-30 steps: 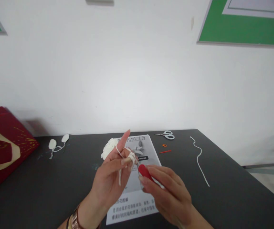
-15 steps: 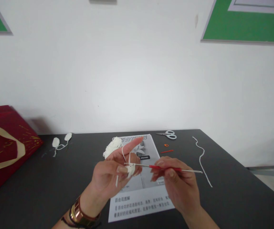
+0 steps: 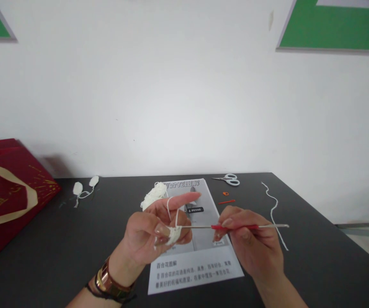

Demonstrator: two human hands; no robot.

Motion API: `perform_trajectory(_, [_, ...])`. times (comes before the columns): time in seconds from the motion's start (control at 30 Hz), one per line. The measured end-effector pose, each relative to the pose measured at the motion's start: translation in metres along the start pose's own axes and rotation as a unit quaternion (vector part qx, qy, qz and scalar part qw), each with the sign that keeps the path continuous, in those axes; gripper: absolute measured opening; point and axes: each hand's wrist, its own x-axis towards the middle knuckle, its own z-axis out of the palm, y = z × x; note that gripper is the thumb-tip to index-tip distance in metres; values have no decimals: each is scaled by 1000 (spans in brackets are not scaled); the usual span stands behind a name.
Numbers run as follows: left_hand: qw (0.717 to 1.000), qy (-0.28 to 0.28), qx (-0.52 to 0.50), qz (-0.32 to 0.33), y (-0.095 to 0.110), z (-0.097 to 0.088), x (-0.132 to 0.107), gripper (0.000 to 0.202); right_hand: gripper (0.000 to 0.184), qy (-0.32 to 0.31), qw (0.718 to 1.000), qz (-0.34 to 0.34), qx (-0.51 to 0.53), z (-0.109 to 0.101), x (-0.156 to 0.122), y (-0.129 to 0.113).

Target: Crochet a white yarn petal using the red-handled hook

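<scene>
Head: hook [image 3: 235,227] and crochetwork [image 3: 174,235] in hands [image 3: 141,237] [image 3: 260,252]

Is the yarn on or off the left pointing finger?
On: the white yarn crosses the outstretched index finger of the left hand.

Both forearms [image 3: 289,286] are bare. Behind the fingers [image 3: 184,199] of the left hand [image 3: 144,237], the wrist [image 3: 123,262] wears a wide, shiny copper-and-gold-coloured metal bracelet [image 3: 109,278] and, farther from the fingers, a thin black cord [image 3: 102,295].
</scene>
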Motion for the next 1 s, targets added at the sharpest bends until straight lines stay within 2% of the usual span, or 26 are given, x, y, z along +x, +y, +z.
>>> perform_trajectory(0.17, [999, -21, 10, -29, 0, -7, 0, 66, 14, -44, 999, -11, -25, -7, 3, -6])
perform_trajectory(0.37, [998, -33, 26, -49, 0, -8, -2, 64, 11, -39, 999, 23, -6, -10, 6, -11])
perform_trajectory(0.43, [997, -32, 49, -46, -1, -9, -3, 59, 10, -18, 998, 49, 32, -8, 6, -10])
perform_trajectory(0.53, [994, -42, 98, -30, -1, -12, -5, 49, 11, 46, 983, 139, 110, -2, 6, -6])
perform_trajectory(0.63, [979, -50, 196, 3, 1, -16, -7, 47, 14, 108, 948, 227, 195, 3, 8, 3])
perform_trajectory(0.77, [938, -4, 340, 67, 2, -14, -6, 51, 15, 172, 895, 311, 271, 6, 10, 14])
perform_trajectory(0.87, [921, 11, 382, 76, 0, -9, -3, 54, 16, 182, 886, 321, 279, 9, 9, 17])
perform_trajectory(1.0, [934, 22, 350, 65, -4, -7, 0, 57, 17, 185, 911, 280, 238, 14, 9, 15])
